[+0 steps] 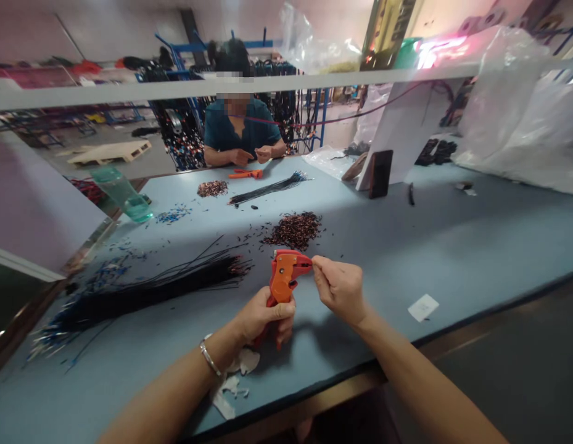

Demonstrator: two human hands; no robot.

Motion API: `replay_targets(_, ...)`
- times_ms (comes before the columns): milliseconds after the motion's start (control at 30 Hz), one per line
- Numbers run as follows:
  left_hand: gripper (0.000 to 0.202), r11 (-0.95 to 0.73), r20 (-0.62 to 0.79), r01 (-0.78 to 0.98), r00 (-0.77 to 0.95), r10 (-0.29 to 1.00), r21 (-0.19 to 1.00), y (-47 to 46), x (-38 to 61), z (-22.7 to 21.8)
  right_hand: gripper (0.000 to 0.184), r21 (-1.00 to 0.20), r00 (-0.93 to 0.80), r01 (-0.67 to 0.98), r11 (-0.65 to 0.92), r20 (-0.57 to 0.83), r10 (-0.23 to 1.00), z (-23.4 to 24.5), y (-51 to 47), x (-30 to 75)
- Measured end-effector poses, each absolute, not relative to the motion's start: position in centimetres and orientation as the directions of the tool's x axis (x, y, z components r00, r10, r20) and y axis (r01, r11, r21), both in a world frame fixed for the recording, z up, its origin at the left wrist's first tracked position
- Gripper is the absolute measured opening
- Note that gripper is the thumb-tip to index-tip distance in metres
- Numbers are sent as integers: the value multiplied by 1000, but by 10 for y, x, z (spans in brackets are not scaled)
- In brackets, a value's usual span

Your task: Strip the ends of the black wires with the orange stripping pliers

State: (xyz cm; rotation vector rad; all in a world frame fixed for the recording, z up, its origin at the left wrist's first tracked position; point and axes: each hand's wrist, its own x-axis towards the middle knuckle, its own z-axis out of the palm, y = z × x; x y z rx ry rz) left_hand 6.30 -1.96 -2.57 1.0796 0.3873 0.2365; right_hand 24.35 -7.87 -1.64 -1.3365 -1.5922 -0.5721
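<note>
My left hand [268, 316] is wrapped around the handles of an orange and red wire stripper [283, 275], held upright above the table with its jaws pointing right. At the jaws' tip, the fingers of my right hand [338, 283] are pinched together. Whatever they hold is too small or hidden to make out. A pile of short dark and coppery pieces [295, 230] lies just beyond the stripper. To the left stretches a thick bundle of black wires [147, 295], its far-left ends blue and silvery, its right ends reddish.
Across the table [453, 246] a co-worker [242, 132] sits with both hands together, near another orange tool [245, 174] and a smaller wire bundle [270, 187]. A green bottle [124, 196] stands at left. A phone [381, 174] leans on a panel. White scraps [230, 385] lie by my left wrist.
</note>
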Motion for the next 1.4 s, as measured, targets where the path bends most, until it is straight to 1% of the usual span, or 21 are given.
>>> replay_targets(67,45,466,-204,-5,894,398,885,-20,64,-25,18,-209,51,937,278,873,485,-19,-78,243)
replay_targets(200,47,483,-225,-7,878,422,876,-20,66,-23,19,-244,78,936,254,846,528,-22,-75,243)
replay_targets(367,44,496,-149,-61,916,372,866,-21,65,-21,19,-272,87,924,270,834,544,-22,-73,240)
replay_targets(433,41,506,-119,-95,920,374,857,-20,64,-20,19,-273,87,925,264,829,553,-22,-72,242)
replay_targets(500,38,515,-79,-165,905,419,841,-18,61,-19,20,-285,110,930,233,819,563,-22,-72,247)
replay_targets(567,34,522,-55,-245,868,493,817,-13,58,-18,22,-311,155,932,188,806,571,-22,-72,254)
replay_targets(667,30,527,-53,-314,821,569,790,-5,54,-18,22,-346,200,926,153,791,578,-23,-71,261)
replay_targets(800,23,506,-9,-359,808,588,784,-4,57,-20,21,-378,215,912,162,774,596,-24,-71,261)
replay_targets(933,23,463,22,-358,809,587,811,-9,61,-22,19,-400,224,897,186,777,588,-23,-71,258)
replay_targets(1000,23,436,30,-353,804,594,828,-11,63,-23,18,-420,227,886,197,763,605,-22,-72,257)
replay_targets(1100,22,347,54,-357,760,648,867,-11,64,-24,18,-486,252,851,199,710,657,-20,-74,255)
replay_targets(1200,22,166,84,-323,635,768,932,-8,63,-25,19,-595,303,784,176,614,729,-19,-75,252)
replay_targets(1300,20,-74,152,-161,552,820,984,-6,61,-27,19,-684,315,714,151,506,803,-17,-75,249)
replay_targets(1333,18,-165,184,-85,545,818,983,-6,60,-28,19,-704,308,694,150,479,822,-16,-74,248)
replay_targets(1400,14,-330,250,54,543,802,942,-7,58,-29,19,-741,291,654,152,431,854,-15,-74,246)
